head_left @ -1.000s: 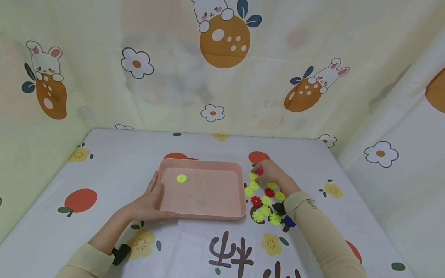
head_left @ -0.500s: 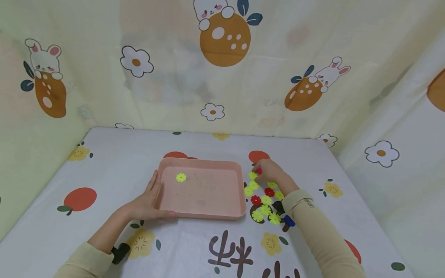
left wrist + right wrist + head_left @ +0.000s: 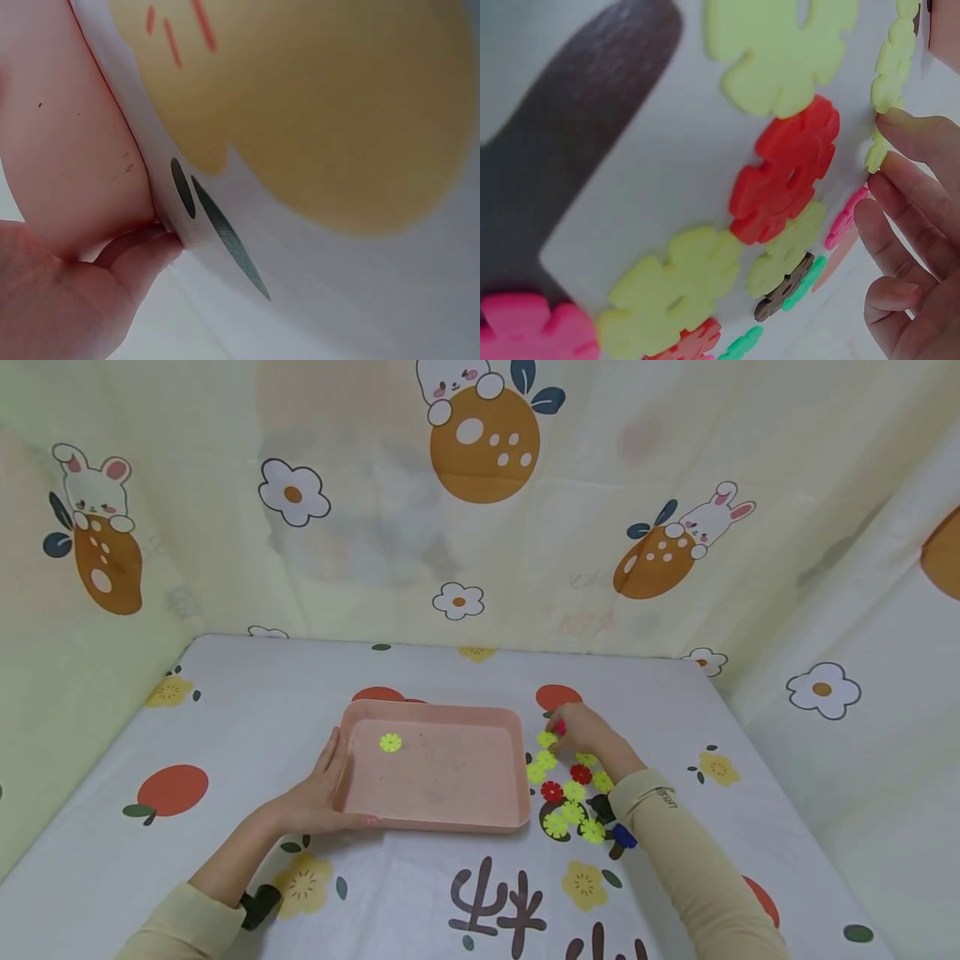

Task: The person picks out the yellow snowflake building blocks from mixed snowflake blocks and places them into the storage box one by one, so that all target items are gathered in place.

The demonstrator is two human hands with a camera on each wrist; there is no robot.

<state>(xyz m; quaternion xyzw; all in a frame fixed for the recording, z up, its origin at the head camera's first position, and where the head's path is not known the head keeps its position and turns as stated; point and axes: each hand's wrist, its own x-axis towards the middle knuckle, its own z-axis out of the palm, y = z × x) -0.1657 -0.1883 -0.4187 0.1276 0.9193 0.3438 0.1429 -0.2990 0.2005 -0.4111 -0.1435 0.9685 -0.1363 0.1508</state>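
Note:
In the head view a shallow pink tray (image 3: 435, 785) lies on the table with one yellow snowflake disc (image 3: 390, 742) inside. My left hand (image 3: 315, 797) grips its near left corner, fingers along the left wall and thumb along the front. Right of the tray, my right hand (image 3: 588, 732) reaches down over a spread of discs. Its thumb and index finger pinch a yellow snowflake disc (image 3: 876, 152) in the right wrist view, while the other fingers curl near a pink disc (image 3: 846, 217). The left wrist view shows the thumb against the tray's outer wall (image 3: 82, 135).
Several yellow discs (image 3: 572, 813), red discs (image 3: 552, 792) and a blue disc (image 3: 624, 836) lie right of the tray. A black disc (image 3: 600, 807) sits beside the right sleeve (image 3: 675, 843). Patterned cloth covers the table (image 3: 412, 893), and a curtain (image 3: 360, 552) hangs behind it.
Both hands and the tray keep nearly the same places. The head view has tipped very slightly, and the right hand's fingers stay low among the discs.

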